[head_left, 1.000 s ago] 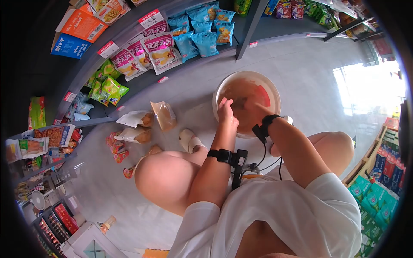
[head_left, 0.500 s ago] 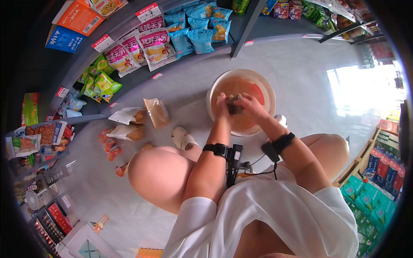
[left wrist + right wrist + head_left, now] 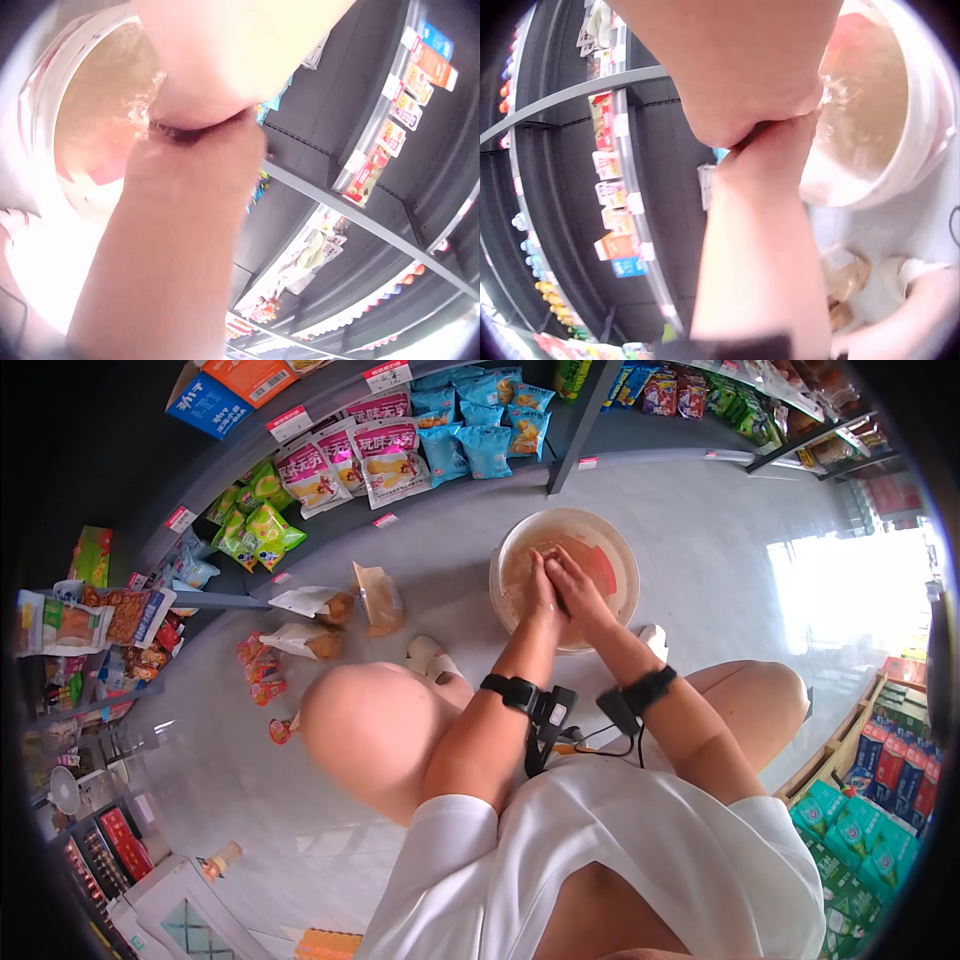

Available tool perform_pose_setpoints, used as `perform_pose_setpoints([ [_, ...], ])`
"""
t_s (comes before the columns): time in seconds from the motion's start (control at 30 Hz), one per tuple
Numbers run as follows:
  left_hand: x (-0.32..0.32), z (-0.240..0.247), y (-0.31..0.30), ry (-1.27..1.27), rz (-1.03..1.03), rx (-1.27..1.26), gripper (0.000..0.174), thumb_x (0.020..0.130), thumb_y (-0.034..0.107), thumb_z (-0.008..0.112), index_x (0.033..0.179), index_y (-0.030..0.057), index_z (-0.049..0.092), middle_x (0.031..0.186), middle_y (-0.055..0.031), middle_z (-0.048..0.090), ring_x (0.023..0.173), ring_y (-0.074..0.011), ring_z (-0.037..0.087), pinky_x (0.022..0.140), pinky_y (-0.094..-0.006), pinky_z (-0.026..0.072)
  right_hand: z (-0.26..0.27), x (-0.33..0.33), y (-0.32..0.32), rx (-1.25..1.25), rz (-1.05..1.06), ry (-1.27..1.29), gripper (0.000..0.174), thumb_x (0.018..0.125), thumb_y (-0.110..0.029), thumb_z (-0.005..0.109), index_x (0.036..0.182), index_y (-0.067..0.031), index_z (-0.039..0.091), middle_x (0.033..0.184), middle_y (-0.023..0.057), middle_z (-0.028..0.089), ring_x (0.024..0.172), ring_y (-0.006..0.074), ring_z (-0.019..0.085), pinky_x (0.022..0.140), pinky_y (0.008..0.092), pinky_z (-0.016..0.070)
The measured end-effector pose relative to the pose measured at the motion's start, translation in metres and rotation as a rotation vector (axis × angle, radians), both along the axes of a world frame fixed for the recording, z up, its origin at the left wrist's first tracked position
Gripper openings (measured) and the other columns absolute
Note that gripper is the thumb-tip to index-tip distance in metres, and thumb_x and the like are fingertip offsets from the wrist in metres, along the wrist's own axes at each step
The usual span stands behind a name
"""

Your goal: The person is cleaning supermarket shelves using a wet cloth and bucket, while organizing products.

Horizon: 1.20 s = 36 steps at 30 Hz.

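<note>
Over a round white bucket [image 3: 629, 565] of cloudy brown water, my left hand [image 3: 541, 588] and right hand [image 3: 580, 592] are pressed together with their fingers closed. The dark crumpled cloth between them is hidden by the palms and fingers. In both wrist views the two hands meet heel to heel, and the water [image 3: 101, 90] is splashing just beneath them. A red patch [image 3: 600, 570] shows through at the bucket's right side.
Shelves with blue snack bags [image 3: 486, 452] and pink-and-white packets [image 3: 390, 460] curve beyond the bucket. Paper bags [image 3: 378, 600] lie on the floor to the left. My knees [image 3: 365, 735] flank my arms; green boxes [image 3: 860, 830] stand at right.
The hands came up out of the water with the dark cloth. They have since closed together around it, and it has gone from sight; the water is now splashing.
</note>
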<state>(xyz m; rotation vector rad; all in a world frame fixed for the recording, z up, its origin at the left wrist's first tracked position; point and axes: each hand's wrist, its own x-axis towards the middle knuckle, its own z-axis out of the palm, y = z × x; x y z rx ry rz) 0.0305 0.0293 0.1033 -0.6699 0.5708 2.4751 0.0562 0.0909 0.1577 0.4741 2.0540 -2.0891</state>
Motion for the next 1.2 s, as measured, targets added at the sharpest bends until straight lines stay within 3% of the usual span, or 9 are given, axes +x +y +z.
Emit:
perform_pose_setpoints([
  [0.13,0.001,-0.055,0.009,0.295,-0.183,-0.385,0.055,0.100,0.046,0.030,0.137,0.0087,0.043,0.137,-0.0123,0.047,0.129,-0.0233,0.042,0.104,-0.0352,0.0362,0.010,0.005,-0.009,-0.032,-0.008,-0.091,0.070,0.095,-0.040,0.054,0.144,0.0030,0.029,0.137,0.0170,0.047,0.127,0.0222,0.043,0.108,0.0317,0.0295],
  [0.27,0.028,0.048,0.030,0.223,-0.016,-0.236,0.055,0.099,0.041,0.038,0.142,0.0064,0.035,0.146,-0.0114,0.037,0.132,-0.0216,0.037,0.109,-0.0329,0.0300,-0.028,-0.034,0.032,-0.562,-0.296,-0.272,0.053,0.098,-0.035,0.046,0.139,-0.0013,0.040,0.136,0.0108,0.048,0.125,0.0208,0.044,0.105,0.0306,0.0321],
  [0.53,0.007,0.035,0.000,0.069,-0.097,-0.194,0.051,0.096,0.047,0.042,0.126,0.0066,0.049,0.123,-0.0087,0.052,0.117,-0.0219,0.049,0.097,-0.0346,0.0404,0.052,0.019,-0.019,-0.194,-0.187,-0.202,0.046,0.098,-0.026,0.048,0.138,-0.0042,0.041,0.126,0.0136,0.054,0.115,0.0183,0.051,0.098,0.0301,0.0393],
  [0.6,0.014,0.019,0.022,0.122,-0.108,-0.204,0.049,0.097,0.045,0.040,0.126,0.0069,0.049,0.124,-0.0090,0.052,0.116,-0.0217,0.050,0.097,-0.0345,0.0413,-0.034,-0.014,0.010,-0.449,-0.184,0.016,0.043,0.097,-0.031,0.051,0.131,-0.0056,0.047,0.119,0.0171,0.057,0.112,0.0243,0.053,0.097,0.0333,0.0403],
  [0.83,0.004,0.030,0.004,0.082,-0.164,-0.290,0.068,0.094,0.056,0.036,0.140,0.0063,0.036,0.134,-0.0115,0.046,0.121,-0.0254,0.047,0.101,-0.0371,0.0396,-0.023,0.020,-0.007,0.457,-0.038,0.372,0.035,0.097,-0.034,0.050,0.113,-0.0031,0.053,0.106,0.0161,0.057,0.106,0.0250,0.053,0.094,0.0347,0.0402],
  [0.97,-0.020,0.036,-0.029,-0.028,-0.223,0.146,0.070,0.096,0.059,0.026,0.146,0.0101,0.029,0.150,-0.0107,0.030,0.137,-0.0257,0.028,0.113,-0.0414,0.0241,0.011,0.028,-0.009,0.300,-0.161,0.157,0.039,0.096,-0.039,0.051,0.104,-0.0015,0.054,0.105,0.0190,0.056,0.103,0.0266,0.053,0.090,0.0369,0.0407],
  [1.03,-0.028,-0.006,-0.005,0.350,-0.157,-0.342,0.068,0.098,0.057,0.021,0.147,0.0102,0.026,0.153,-0.0097,0.025,0.141,-0.0251,0.023,0.116,-0.0401,0.0169,0.065,0.028,0.000,-0.037,-0.164,0.106,0.049,0.095,-0.048,0.048,0.109,-0.0012,0.056,0.103,0.0216,0.061,0.102,0.0313,0.057,0.091,0.0395,0.0417],
  [1.07,-0.002,0.053,0.008,0.320,-0.071,-0.388,0.068,0.097,0.056,0.033,0.145,0.0067,0.031,0.143,-0.0108,0.039,0.128,-0.0240,0.042,0.108,-0.0356,0.0318,0.029,0.013,0.004,0.017,-0.127,0.156,0.054,0.095,-0.051,0.047,0.109,0.0006,0.056,0.102,0.0213,0.063,0.098,0.0285,0.059,0.085,0.0386,0.0443],
  [1.2,0.006,0.065,0.012,0.313,-0.251,-0.280,0.066,0.095,0.056,0.037,0.140,0.0068,0.038,0.144,-0.0122,0.038,0.130,-0.0246,0.041,0.109,-0.0374,0.0314,-0.016,-0.002,0.008,0.325,-0.135,0.306,0.046,0.093,-0.042,0.052,0.103,0.0014,0.060,0.096,0.0212,0.065,0.093,0.0297,0.062,0.081,0.0396,0.0463],
])
